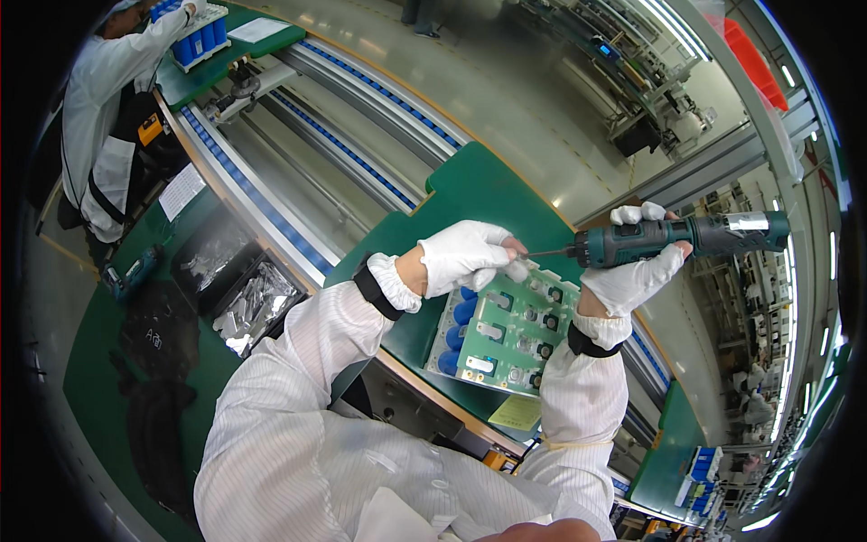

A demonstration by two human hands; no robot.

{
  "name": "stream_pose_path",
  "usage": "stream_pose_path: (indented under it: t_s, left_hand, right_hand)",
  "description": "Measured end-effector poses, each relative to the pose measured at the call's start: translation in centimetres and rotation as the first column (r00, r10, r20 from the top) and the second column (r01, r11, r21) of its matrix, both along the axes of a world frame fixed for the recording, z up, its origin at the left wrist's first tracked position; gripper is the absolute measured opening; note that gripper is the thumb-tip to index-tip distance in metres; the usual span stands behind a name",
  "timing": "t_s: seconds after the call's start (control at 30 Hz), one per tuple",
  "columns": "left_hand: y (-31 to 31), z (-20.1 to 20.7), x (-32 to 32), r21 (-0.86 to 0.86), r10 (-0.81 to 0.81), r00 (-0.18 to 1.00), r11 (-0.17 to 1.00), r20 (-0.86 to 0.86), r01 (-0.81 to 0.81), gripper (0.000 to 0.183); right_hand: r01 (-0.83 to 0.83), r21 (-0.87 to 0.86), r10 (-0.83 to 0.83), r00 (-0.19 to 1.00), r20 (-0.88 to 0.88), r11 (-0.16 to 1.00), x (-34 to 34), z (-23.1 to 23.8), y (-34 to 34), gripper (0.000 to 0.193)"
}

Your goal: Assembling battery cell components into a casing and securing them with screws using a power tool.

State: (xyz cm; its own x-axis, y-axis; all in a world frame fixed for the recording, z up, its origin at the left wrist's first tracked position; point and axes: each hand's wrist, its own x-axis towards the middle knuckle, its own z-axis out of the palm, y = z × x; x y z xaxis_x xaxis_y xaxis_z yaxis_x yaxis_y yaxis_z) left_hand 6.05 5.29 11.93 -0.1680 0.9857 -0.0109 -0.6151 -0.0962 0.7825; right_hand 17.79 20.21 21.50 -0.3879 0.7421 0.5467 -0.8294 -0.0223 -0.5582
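Observation:
My right hand, in a white glove with bare fingertips, is wrapped round a dark green cordless screwdriver held level. Its long thin bit points left. At the tip of that bit, my left hand, gloved the same way, has its fingers pinched together; whatever is between them is too small to make out. Below both hands lies a battery pack: a green circuit board with several metal tabs sits over blue cylindrical cells, which show along its left side.
The pack rests on a green board across a roller conveyor. Left of it, black bins hold metal strips, beside another screwdriver. A yellow paper lies near me. A co-worker handles blue cells at far left.

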Motion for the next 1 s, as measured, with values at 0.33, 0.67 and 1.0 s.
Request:
stream_pose_path:
  t_s: [0.33, 0.67, 1.0]
  left_hand:
    - [0.5, -0.2, -0.7, 0.040, 0.174, 0.566, 0.970, -0.806, -0.241, 0.019]
    - [-0.2, 0.4, -1.4, -0.015, 0.101, 0.541, 0.979, -0.835, -0.206, 0.022]
    - [-0.2, 0.6, -1.7, -0.065, 0.238, 0.875, 0.955, -0.422, -0.291, 0.022]
  right_hand:
    - [0.120, 0.311, -0.179, 0.969, 0.170, 0.943, -0.7, -0.9, -2.8, 0.070]
    - [0.066, 0.390, -0.157, 0.965, 0.208, 0.919, -1.3, -2.0, -3.8, 0.062]
    - [-0.085, 0.436, -0.108, 0.910, 0.399, 0.896, -1.9, -1.6, -5.1, 0.066]
